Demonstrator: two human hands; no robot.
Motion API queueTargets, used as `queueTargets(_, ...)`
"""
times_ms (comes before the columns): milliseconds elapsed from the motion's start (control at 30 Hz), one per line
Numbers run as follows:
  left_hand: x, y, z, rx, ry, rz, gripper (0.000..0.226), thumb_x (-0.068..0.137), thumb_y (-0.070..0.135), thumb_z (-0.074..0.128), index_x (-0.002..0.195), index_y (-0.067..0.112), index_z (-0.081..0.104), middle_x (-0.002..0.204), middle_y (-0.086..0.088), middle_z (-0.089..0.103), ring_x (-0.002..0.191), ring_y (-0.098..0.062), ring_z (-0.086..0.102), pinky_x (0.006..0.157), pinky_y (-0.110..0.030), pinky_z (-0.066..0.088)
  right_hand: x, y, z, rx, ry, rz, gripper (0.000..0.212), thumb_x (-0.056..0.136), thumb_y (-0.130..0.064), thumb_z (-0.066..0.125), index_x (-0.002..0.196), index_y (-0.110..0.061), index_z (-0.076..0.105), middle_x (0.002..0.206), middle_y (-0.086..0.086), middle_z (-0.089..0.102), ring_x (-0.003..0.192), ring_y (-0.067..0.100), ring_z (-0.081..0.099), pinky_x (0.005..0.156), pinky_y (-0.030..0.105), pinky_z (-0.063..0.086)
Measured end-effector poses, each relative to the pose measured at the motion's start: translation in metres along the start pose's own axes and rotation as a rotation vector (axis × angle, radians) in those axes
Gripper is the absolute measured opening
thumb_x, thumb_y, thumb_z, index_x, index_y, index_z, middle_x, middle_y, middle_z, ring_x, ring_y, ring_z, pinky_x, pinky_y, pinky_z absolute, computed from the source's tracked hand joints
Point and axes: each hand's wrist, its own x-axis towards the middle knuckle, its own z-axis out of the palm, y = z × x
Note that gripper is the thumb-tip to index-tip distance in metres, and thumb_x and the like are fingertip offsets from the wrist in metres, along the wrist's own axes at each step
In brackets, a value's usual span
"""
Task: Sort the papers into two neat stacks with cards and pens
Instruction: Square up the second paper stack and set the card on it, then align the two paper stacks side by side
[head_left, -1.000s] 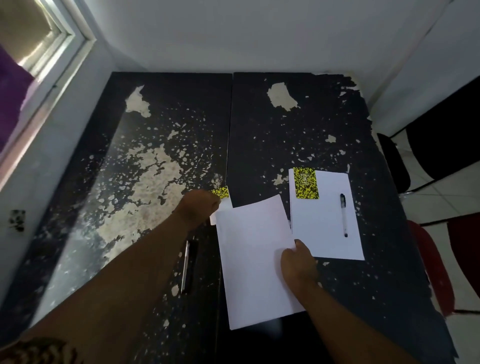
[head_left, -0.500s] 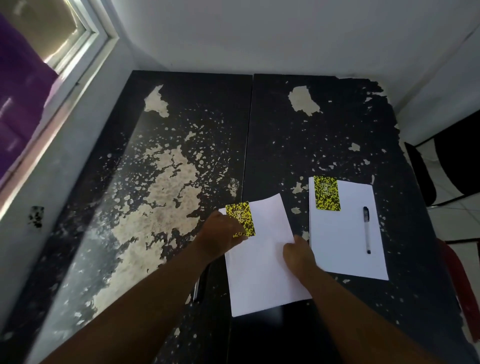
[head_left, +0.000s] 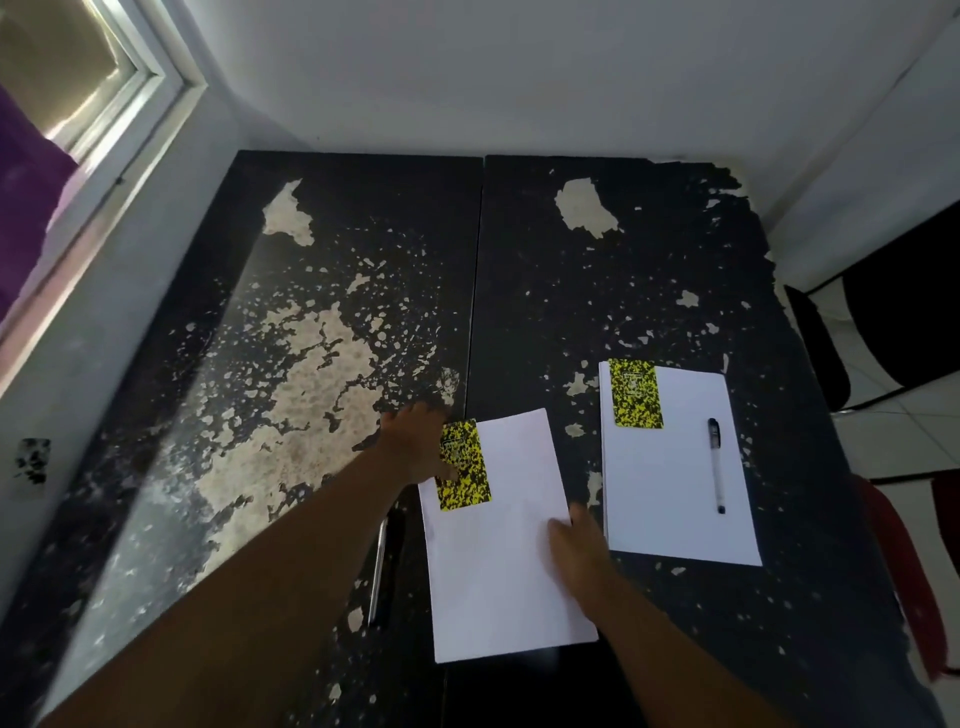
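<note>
A second ago the left hand was off the sheet's far left corner with the near card half hidden beneath it. Since then the card has come onto the near paper and now lies flat along its upper left edge, the hand spread beside it with its thumb on the card. The paper has swung from a skewed lie to nearly parallel with the right stack. The right hand has slid toward the sheet's right edge.

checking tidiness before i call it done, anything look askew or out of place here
The near stack sits tilted against the squared right stack, and its pen lies off it on the table, beside the left edge.
</note>
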Motion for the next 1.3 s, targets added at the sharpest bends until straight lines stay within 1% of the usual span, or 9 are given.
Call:
queueTargets(133, 0.012, -0.001, -0.033, -0.437, -0.144, 0.01, 0.064, 0.065, 0.039, 0.094, 0.117, 0.013, 0.067, 0.118, -0.005, 0.07, 0.111, -0.025, 0.066, 0.09, -0.032, 0.051, 0.003, 0.005, -0.003, 0.119, 0.048, -0.058, 0.021, 0.103, -0.011, 0.049, 0.12, -0.004, 0.058, 0.105, 0.007, 0.064, 0.097, 0.026, 0.062, 0.084, 0.034, 0.049)
queueTargets(333, 0.022, 0.019, -0.046, -1.174, -0.062, -0.141, 0.036, 0.087, 0.031, 0.078, 0.118, 0.013, 0.072, 0.109, -0.007, 0.078, 0.097, -0.027, 0.075, 0.095, -0.048, 0.059, 0.012, -0.017, -0.022, 0.368, 0.107, -0.059, 0.026, 0.1, -0.002, 0.047, 0.12, -0.005, 0.065, 0.099, 0.007, 0.07, 0.085, 0.018, 0.066, 0.064, 0.017, 0.055)
queueTargets(500, 0.029, 0.042, -0.017, -0.869, -0.056, -0.173, 0.031, 0.089, 0.023, 0.073, 0.117, 0.009, 0.074, 0.112, -0.008, 0.075, 0.099, -0.026, 0.071, 0.087, -0.037, 0.057, 0.034, -0.038, -0.039, 0.204, 0.108, -0.113, 0.036, 0.1, -0.006, 0.051, 0.134, -0.007, 0.062, 0.127, 0.01, 0.068, 0.111, 0.029, 0.063, 0.094, 0.032, 0.047)
queueTargets(633, 0.03, 0.054, -0.012, -0.812, 0.074, -0.245, 0.024, 0.087, 0.021, 0.076, 0.104, 0.004, 0.078, 0.109, -0.013, 0.077, 0.099, -0.031, 0.073, 0.09, -0.039, 0.058, 0.041, -0.045, -0.048, 0.075, 0.074, -0.166, 0.053, 0.093, 0.004, 0.054, 0.144, -0.01, 0.051, 0.134, 0.01, 0.065, 0.109, 0.025, 0.061, 0.094, 0.031, 0.047)
queueTargets(800, 0.031, 0.06, -0.014, -0.785, 0.198, -0.299, 0.031, 0.09, 0.022, 0.074, 0.114, 0.005, 0.067, 0.115, -0.01, 0.071, 0.104, -0.028, 0.067, 0.081, -0.03, 0.047, 0.05, -0.049, -0.055, 0.06, 0.118, -0.272, 0.063, 0.088, 0.01, 0.059, 0.145, -0.016, 0.049, 0.132, 0.008, 0.068, 0.118, 0.028, 0.066, 0.101, 0.038, 0.055)
queueTargets(933, 0.029, 0.052, -0.014, -0.779, 0.171, -0.221, 0.025, 0.092, 0.023, 0.067, 0.115, 0.014, 0.064, 0.099, 0.003, 0.065, 0.093, -0.019, 0.063, 0.077, -0.028, 0.043, 0.052, -0.051, -0.056, -0.006, 0.115, -0.308, 0.063, 0.091, 0.003, 0.064, 0.149, -0.018, 0.048, 0.14, 0.007, 0.065, 0.125, 0.027, 0.064, 0.105, 0.036, 0.051)
queueTargets(1067, 0.018, 0.032, 0.003, -0.604, 0.205, -0.189, 0.009, 0.089, 0.024, 0.062, 0.096, 0.02, 0.059, 0.097, -0.004, 0.067, 0.094, -0.029, 0.066, 0.079, -0.037, 0.053, 0.05, -0.043, -0.053, -0.123, 0.101, -0.321, 0.062, 0.095, -0.007, 0.065, 0.152, -0.02, 0.047, 0.153, 0.006, 0.053, 0.137, 0.027, 0.054, 0.114, 0.032, 0.041)
queueTargets(1200, -0.027, 0.027, 0.028, -0.462, 0.431, -0.258, 0.029, 0.085, 0.026, 0.066, 0.112, 0.02, 0.061, 0.112, -0.003, 0.06, 0.104, -0.025, 0.057, 0.084, -0.044, 0.055, 0.04, -0.034, -0.046, -0.258, 0.163, -0.378, 0.058, 0.093, -0.009, 0.065, 0.147, -0.023, 0.052, 0.161, 0.005, 0.035, 0.148, 0.027, 0.037, 0.12, 0.039, 0.034)
queueTargets(1300, -0.064, 0.023, 0.047, -0.402, 0.427, -0.339, 0.048, 0.082, 0.032, 0.072, 0.125, 0.017, 0.055, 0.125, -0.007, 0.053, 0.114, -0.027, 0.053, 0.09, -0.044, 0.055, 0.03, -0.028, -0.036, -0.27, 0.153, -0.417, 0.055, 0.091, -0.007, 0.064, 0.143, -0.023, 0.055, 0.157, 0.006, 0.035, 0.147, 0.027, 0.037, 0.119, 0.037, 0.034)
